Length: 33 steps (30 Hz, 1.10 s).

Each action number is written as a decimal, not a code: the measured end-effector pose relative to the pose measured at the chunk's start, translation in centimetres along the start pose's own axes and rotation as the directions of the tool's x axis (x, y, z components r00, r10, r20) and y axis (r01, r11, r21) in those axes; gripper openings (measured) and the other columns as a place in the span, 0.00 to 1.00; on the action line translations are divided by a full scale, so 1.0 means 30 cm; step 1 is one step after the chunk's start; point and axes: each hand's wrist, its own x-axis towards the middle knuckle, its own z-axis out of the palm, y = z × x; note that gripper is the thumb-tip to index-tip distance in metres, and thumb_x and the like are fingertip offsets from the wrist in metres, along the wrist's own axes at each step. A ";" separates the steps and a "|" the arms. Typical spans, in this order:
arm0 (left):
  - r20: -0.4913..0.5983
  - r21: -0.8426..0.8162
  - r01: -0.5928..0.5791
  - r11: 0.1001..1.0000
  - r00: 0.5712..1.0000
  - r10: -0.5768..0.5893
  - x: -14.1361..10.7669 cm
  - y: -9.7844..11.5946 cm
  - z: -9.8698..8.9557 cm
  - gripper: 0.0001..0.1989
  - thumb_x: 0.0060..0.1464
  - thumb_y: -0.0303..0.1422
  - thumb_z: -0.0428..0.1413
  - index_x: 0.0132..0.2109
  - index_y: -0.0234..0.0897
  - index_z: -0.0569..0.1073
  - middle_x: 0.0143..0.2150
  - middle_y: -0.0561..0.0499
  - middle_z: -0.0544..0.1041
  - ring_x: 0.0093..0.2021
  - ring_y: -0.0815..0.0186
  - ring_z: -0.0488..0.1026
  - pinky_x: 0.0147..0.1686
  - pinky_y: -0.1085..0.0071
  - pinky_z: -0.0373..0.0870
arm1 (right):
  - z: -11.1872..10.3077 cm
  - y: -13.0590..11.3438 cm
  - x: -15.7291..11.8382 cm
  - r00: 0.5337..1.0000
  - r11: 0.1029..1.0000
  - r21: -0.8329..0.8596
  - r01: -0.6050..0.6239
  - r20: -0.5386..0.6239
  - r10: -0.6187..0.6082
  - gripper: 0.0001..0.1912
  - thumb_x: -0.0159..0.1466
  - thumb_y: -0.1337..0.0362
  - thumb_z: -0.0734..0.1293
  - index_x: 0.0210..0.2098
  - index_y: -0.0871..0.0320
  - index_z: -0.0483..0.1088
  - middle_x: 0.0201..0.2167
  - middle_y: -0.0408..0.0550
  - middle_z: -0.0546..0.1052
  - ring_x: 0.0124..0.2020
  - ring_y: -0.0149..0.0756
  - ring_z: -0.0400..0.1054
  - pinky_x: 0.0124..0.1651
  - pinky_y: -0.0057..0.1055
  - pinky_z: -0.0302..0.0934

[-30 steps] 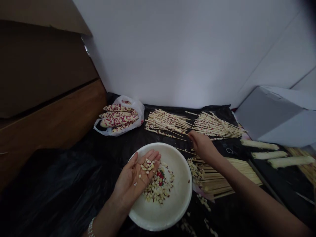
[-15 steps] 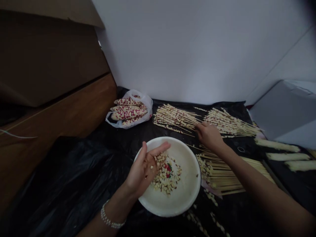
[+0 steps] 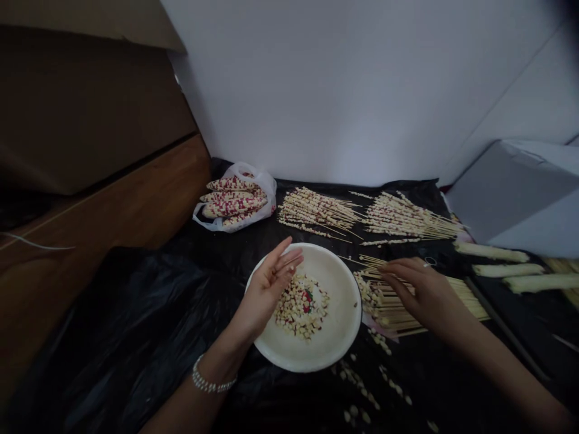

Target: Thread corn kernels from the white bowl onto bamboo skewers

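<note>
My left hand is cupped over the left side of a white bowl. Its fingers are partly curled around a few corn kernels, and most of its palm is hidden. Loose pale and dark red kernels lie in the bottom of the bowl. To the right, my right hand reaches over a bundle of bare bamboo skewers, its thumb and fingers apart and the fingertips close to the sticks. Two piles of skewers threaded with kernels, a left pile and a right pile, lie beyond the bowl.
A clear plastic bag holds several speckled corn cobs. Stripped cobs lie at the right beside a white box. Black plastic sheeting covers the surface. Kernels are scattered at the front. A white wall stands behind.
My right hand has left the threaded skewer piles and come back toward me, over the bare skewers. My left hand's fingers have curled inward above the bowl. The view has shifted slightly.
</note>
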 end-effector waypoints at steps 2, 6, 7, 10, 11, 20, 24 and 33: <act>0.032 0.061 0.007 0.998 0.999 -0.009 -0.005 0.004 0.009 0.23 0.49 0.26 0.60 0.54 0.39 0.72 0.57 0.42 0.72 0.55 0.58 0.70 0.55 0.65 0.63 | -0.018 -0.008 -0.059 0.999 0.999 0.031 -0.035 -0.003 0.035 0.10 0.65 0.62 0.60 0.39 0.57 0.73 0.38 0.50 0.77 0.40 0.37 0.69 0.45 0.36 0.62; -0.005 0.233 -0.043 0.971 0.999 0.046 -0.017 -0.006 0.015 0.17 0.50 0.28 0.59 0.49 0.36 0.75 0.51 0.42 0.76 0.48 0.58 0.75 0.48 0.66 0.70 | -0.038 -0.038 -0.158 0.994 0.992 0.068 -0.110 0.024 0.109 0.10 0.64 0.62 0.61 0.40 0.55 0.72 0.38 0.48 0.77 0.41 0.37 0.69 0.43 0.36 0.64; -0.017 0.288 -0.066 0.955 0.997 0.074 -0.020 -0.012 0.013 0.17 0.50 0.29 0.60 0.49 0.36 0.75 0.49 0.43 0.78 0.45 0.59 0.77 0.46 0.66 0.71 | -0.041 -0.054 -0.176 0.991 0.989 0.079 -0.128 0.038 0.125 0.10 0.65 0.63 0.60 0.41 0.55 0.72 0.38 0.48 0.77 0.40 0.37 0.69 0.43 0.36 0.64; 0.027 0.535 -0.131 0.835 0.990 0.137 -0.026 -0.025 0.002 0.16 0.50 0.34 0.59 0.48 0.37 0.76 0.44 0.45 0.80 0.40 0.60 0.78 0.43 0.64 0.73 | -0.042 -0.120 -0.212 0.984 0.981 0.120 -0.155 0.110 0.142 0.12 0.66 0.63 0.58 0.41 0.54 0.72 0.39 0.49 0.76 0.42 0.37 0.69 0.45 0.37 0.64; 0.071 0.627 -0.172 0.760 0.984 0.164 -0.027 -0.027 -0.002 0.15 0.52 0.35 0.58 0.46 0.38 0.77 0.45 0.46 0.80 0.42 0.60 0.77 0.45 0.63 0.72 | -0.039 -0.146 -0.219 0.976 0.976 0.134 -0.171 0.160 0.149 0.12 0.66 0.63 0.57 0.41 0.54 0.72 0.39 0.49 0.76 0.42 0.37 0.69 0.46 0.37 0.64; 0.354 0.867 -0.394 0.306 0.918 0.178 -0.028 -0.041 -0.041 0.16 0.60 0.36 0.48 0.50 0.37 0.75 0.50 0.46 0.77 0.51 0.60 0.72 0.53 0.62 0.65 | 0.049 -0.301 -0.241 0.939 0.900 0.320 -0.295 0.274 0.210 0.20 0.62 0.66 0.61 0.54 0.54 0.60 0.40 0.50 0.76 0.39 0.39 0.71 0.41 0.39 0.65; 0.379 0.896 -0.398 0.198 0.917 0.124 -0.032 -0.058 -0.048 0.17 0.60 0.35 0.47 0.51 0.37 0.74 0.51 0.44 0.77 0.51 0.57 0.72 0.51 0.60 0.66 | 0.066 -0.306 -0.209 0.937 0.878 0.366 -0.308 0.279 0.212 0.16 0.63 0.64 0.60 0.50 0.56 0.60 0.33 0.46 0.76 0.33 0.35 0.71 0.36 0.33 0.65; 0.387 0.896 -0.398 0.195 0.917 0.094 -0.027 -0.078 -0.042 0.18 0.60 0.37 0.47 0.52 0.40 0.73 0.51 0.45 0.77 0.51 0.56 0.72 0.50 0.61 0.66 | 0.021 -0.098 -0.135 0.970 0.973 0.104 -0.205 0.158 0.187 0.16 0.64 0.62 0.59 0.50 0.55 0.69 0.44 0.51 0.77 0.44 0.39 0.71 0.46 0.37 0.63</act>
